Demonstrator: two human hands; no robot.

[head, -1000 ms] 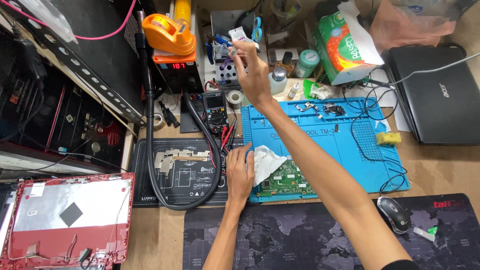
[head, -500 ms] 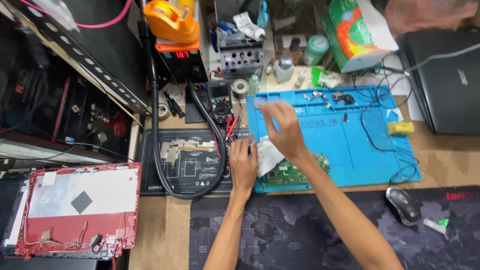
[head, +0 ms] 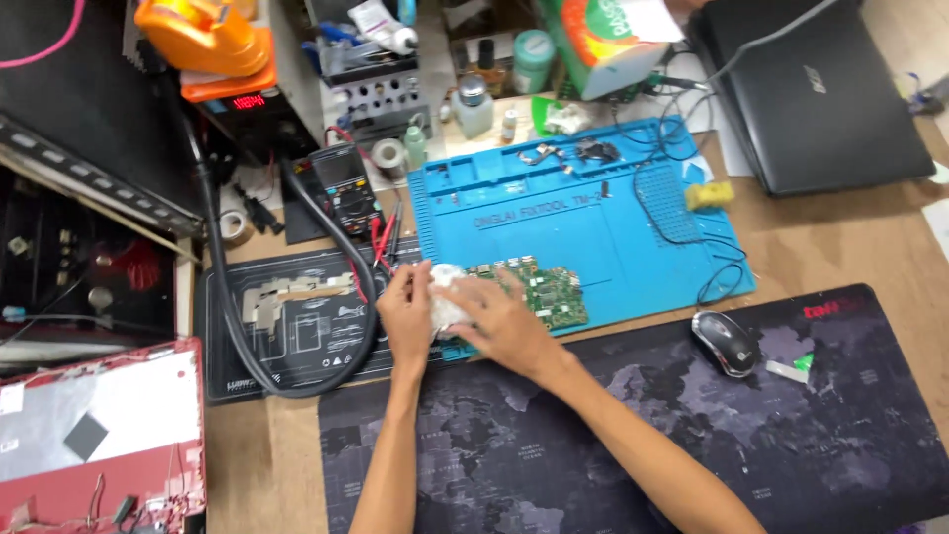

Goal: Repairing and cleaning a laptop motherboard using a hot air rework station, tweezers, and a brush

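My left hand [head: 408, 318] and my right hand [head: 499, 324] meet at the near left corner of a blue work mat [head: 554, 220]. Between them they hold a crumpled white tissue [head: 447, 305]. The tissue lies over the left end of a green circuit board [head: 544, 292], which rests on the mat's front edge. My right hand covers part of the board and the tissue.
A black multimeter [head: 348, 190] and a thick black hose [head: 237, 326] lie left of the mat. Bottles and a tool rack [head: 381, 79] stand behind it. A closed black laptop [head: 811, 89] sits at right, a mouse [head: 725, 342] on a dark desk pad, a red laptop shell [head: 94, 435] at lower left.
My right hand came down from the tool rack at the back to the tissue on the circuit board. My left hand stayed at the board. The view shifted closer.
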